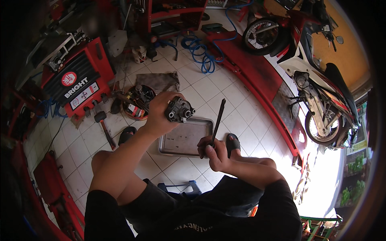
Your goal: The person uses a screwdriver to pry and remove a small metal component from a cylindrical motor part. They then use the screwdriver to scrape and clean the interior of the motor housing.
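Observation:
My left hand [159, 113] grips a dark metal engine part [179, 110], round-bodied with a protruding centre and small lugs, in front of me at about chest height. What exact part it is, I cannot make out. In my right hand [213, 154] is a screwdriver [219, 118], its long dark shaft pointing up and away from me. Most of its handle is hidden in my fingers. The tip stays apart from the metal part. Below and between my hands, a shallow metal tray [185, 138] lies on the tiled floor, with some small dark marks or bits in it.
A round container of tools [138, 102] and a hammer [104, 129] lie to the left, near a red-and-black cabinet [80, 82]. Blue hose [197, 52] coils beyond. A motorcycle [315, 84] stands at right beside a red lift platform [257, 80]. A blue stool [185, 188] is beneath me.

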